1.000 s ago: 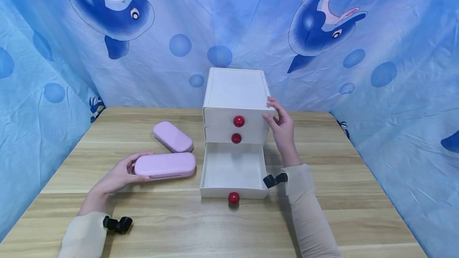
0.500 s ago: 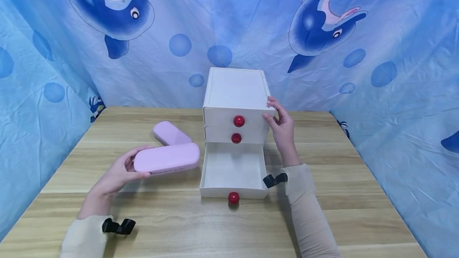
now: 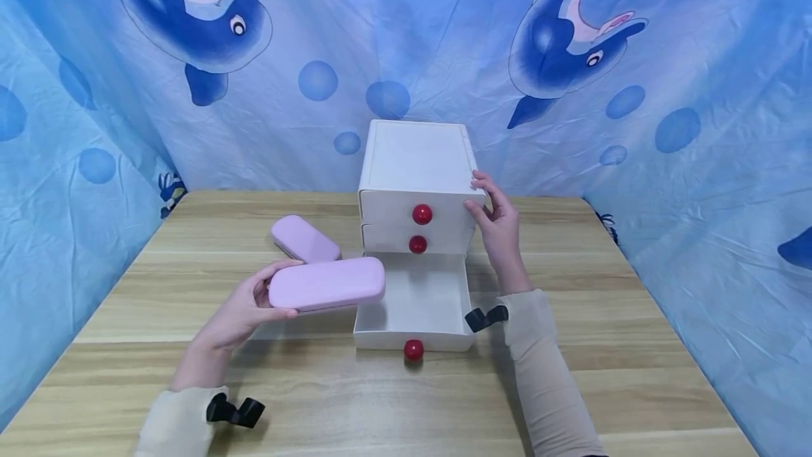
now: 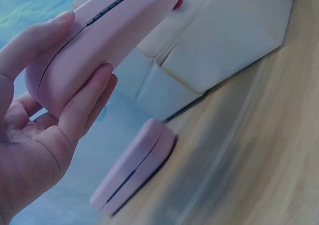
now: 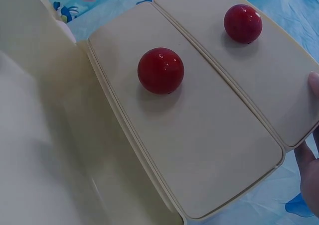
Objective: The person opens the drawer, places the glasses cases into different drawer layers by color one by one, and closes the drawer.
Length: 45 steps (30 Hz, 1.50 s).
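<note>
My left hand grips one end of a lilac glasses case, thumb on one side and fingers on the other. The case is raised, its far end overlapping the left wall of a pulled-out bottom drawer in the head view. Its lid is closed, with a dark hinge visible in the left wrist view. My right hand holds the upper right front corner of the white drawer cabinet, thumb on the front and fingers on the side. Nothing lies inside the drawer.
A second lilac glasses case lies on the wooden table, left of the cabinet. Red round knobs stick out from the drawer fronts. Blue dolphin-print cloth hangs behind and at both sides.
My left hand has lifted the glasses case off the table and carried it right, to the drawer's left edge. My right hand stays at the cabinet corner.
</note>
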Motion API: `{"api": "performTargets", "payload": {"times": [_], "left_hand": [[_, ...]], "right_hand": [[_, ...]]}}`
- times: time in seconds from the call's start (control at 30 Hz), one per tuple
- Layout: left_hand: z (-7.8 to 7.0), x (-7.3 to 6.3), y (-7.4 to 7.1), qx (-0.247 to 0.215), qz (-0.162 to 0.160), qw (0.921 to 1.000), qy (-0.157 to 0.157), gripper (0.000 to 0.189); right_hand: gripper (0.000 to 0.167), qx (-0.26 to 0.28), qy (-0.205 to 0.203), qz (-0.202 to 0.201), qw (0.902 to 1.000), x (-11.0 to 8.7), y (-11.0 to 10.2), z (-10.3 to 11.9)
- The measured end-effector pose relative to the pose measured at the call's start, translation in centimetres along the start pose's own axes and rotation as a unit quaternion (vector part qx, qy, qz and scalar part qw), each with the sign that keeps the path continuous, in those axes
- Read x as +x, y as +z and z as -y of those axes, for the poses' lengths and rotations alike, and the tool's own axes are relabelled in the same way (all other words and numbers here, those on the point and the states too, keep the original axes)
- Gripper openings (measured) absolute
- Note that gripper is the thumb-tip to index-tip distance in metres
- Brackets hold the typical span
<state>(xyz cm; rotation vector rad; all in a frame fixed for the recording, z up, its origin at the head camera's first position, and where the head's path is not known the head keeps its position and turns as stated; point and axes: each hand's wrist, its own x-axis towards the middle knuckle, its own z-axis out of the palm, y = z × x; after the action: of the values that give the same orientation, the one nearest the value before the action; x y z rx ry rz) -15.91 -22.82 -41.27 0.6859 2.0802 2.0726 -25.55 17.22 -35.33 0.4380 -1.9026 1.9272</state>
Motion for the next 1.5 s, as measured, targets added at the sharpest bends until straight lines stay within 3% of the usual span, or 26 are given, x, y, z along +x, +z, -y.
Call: {"api": "performTargets", "payload": {"times": [0.33,0.73,1.07,1.5], "left_hand": [[0.9,1.9,2.2,0.005,-0.01,0.9993,-0.037,0.074],[0.9,4.2,5.1,0.03,-0.044,0.9935,-0.101,0.082],[0.9,5.4,6.8,0.065,-0.063,0.9906,-0.103,0.08],[-0.4,6.1,8.1,0.114,-0.077,0.9854,-0.1,0.077]], "right_hand": [[0.036,-0.005,0.005,-0.001,1.0,0.0,0.0,0.0],[0.035,-0.001,-0.006,-0.002,1.0,0.0,0.2,0.1],[0.035,0.0,-0.001,-0.003,1.0,0.0,0.3,0.0],[0.035,0.015,-0.005,-0.005,0.9999,-0.1,0.2,0.0]]}}
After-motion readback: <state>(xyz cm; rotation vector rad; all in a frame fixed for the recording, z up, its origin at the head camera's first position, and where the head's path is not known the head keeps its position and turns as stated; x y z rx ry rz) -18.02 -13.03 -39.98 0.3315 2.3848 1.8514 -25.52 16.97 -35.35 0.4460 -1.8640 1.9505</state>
